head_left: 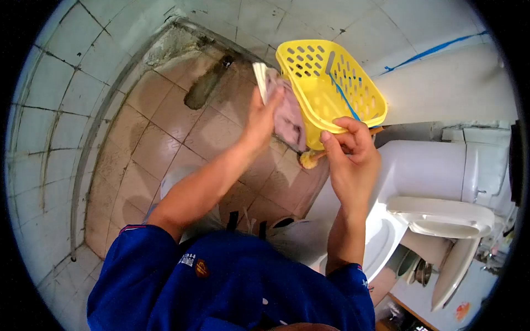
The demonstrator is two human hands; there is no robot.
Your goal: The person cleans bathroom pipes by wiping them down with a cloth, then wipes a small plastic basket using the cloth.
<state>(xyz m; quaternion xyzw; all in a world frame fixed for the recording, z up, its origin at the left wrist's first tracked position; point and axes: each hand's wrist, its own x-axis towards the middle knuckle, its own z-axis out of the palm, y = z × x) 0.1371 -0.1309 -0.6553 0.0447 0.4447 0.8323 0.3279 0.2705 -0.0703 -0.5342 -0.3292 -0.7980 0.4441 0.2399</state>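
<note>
My right hand [349, 148] grips the near rim of a yellow perforated plastic basket [326, 83] and holds it up, tilted, above the floor. My left hand [264, 113] presses a pinkish-grey cloth [288, 118] against the basket's outer left side. A white folded edge shows above the cloth. A yellowish brush-like object [309, 160] pokes out below the basket, by my right palm.
A white toilet [430, 182] with its seat and lid stands at the right. Worn brown floor tiles [165, 127] lie below, with a dark floor drain [207, 88] near the tiled wall corner. A blue line runs along the far wall.
</note>
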